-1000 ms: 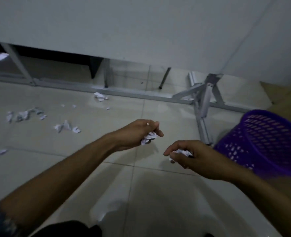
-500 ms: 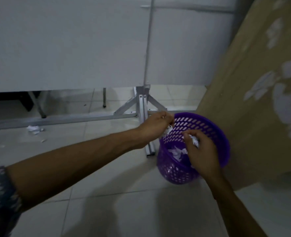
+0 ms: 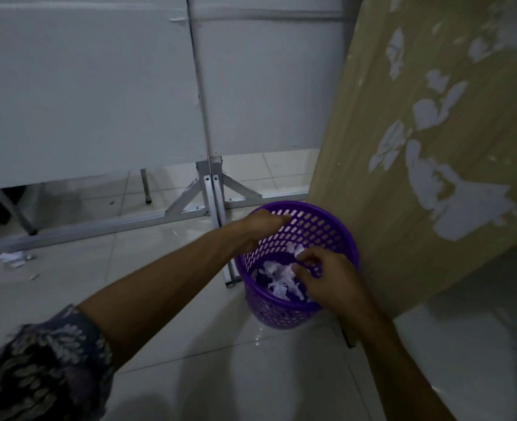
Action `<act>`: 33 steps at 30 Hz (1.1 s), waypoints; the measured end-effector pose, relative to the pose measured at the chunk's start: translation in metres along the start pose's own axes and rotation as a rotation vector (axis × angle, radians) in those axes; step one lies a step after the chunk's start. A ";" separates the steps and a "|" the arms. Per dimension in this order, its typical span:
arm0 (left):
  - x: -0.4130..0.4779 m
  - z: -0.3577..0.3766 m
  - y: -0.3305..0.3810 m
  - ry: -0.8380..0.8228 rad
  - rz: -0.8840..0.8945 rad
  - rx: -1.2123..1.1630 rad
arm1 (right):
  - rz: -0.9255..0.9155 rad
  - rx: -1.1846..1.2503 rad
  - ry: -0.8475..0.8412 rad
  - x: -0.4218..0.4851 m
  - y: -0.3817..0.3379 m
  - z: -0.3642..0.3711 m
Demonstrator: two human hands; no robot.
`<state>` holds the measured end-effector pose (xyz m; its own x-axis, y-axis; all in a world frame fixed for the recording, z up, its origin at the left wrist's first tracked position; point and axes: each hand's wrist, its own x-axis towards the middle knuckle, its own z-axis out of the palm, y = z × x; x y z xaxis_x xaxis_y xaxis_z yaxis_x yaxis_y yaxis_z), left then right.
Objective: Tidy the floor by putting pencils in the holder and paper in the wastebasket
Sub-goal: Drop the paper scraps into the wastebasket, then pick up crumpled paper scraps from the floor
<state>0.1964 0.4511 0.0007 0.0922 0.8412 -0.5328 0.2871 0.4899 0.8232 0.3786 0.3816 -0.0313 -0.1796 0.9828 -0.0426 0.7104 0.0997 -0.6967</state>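
both hands [image 3: 330, 278] over wastebasket [image 3: 339, 226] rim | board [image 3: 433, 147] touching right

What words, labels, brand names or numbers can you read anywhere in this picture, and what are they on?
None: no readable text anywhere.
Purple wastebasket: no label or brand showing.
Paper scraps inside it: no print legible.
Brown board: only white peeled patches, no lettering.
White panels: blank.
Patterned sleeve: a print, no words.
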 end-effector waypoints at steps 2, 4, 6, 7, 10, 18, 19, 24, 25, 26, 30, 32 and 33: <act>-0.006 -0.007 0.007 -0.006 0.022 0.009 | -0.003 0.012 -0.047 0.002 -0.012 -0.006; -0.016 -0.022 0.009 -0.009 0.061 0.007 | -0.033 0.042 -0.094 0.006 -0.033 -0.008; -0.030 -0.046 0.008 -0.010 0.117 0.035 | -0.089 0.057 -0.145 0.012 -0.062 -0.004; -0.039 -0.062 0.006 0.003 0.139 0.064 | -0.124 0.048 -0.174 0.016 -0.078 0.000; -0.074 -0.125 -0.005 0.035 0.140 0.218 | -0.264 -0.062 -0.272 0.031 -0.135 0.015; -0.177 -0.300 -0.124 0.235 -0.031 0.367 | -0.475 -0.272 -0.693 0.043 -0.260 0.135; -0.185 -0.311 -0.146 0.283 -0.016 0.364 | -0.468 -0.248 -0.701 0.040 -0.266 0.155; -0.215 -0.345 -0.286 0.495 0.075 0.195 | -0.346 0.062 -0.662 0.009 -0.279 0.278; -0.219 -0.352 -0.315 0.541 0.075 0.163 | -0.304 0.126 -0.660 0.000 -0.278 0.303; -0.224 -0.358 -0.343 0.593 0.076 0.141 | -0.251 0.210 -0.653 -0.009 -0.277 0.327; -0.247 -0.376 -0.450 0.835 0.029 0.098 | -0.047 0.520 -0.542 -0.053 -0.270 0.415; -0.259 -0.384 -0.496 0.921 0.010 0.104 | 0.004 0.586 -0.470 -0.073 -0.270 0.457; -0.264 -0.390 -0.517 0.960 0.008 0.119 | 0.023 0.604 -0.443 -0.080 -0.271 0.478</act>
<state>-0.3482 0.0646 -0.2077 -0.7087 0.6990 -0.0962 0.3892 0.5010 0.7730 -0.1248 0.2013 -0.1808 -0.5171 0.8165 -0.2569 0.2425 -0.1481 -0.9588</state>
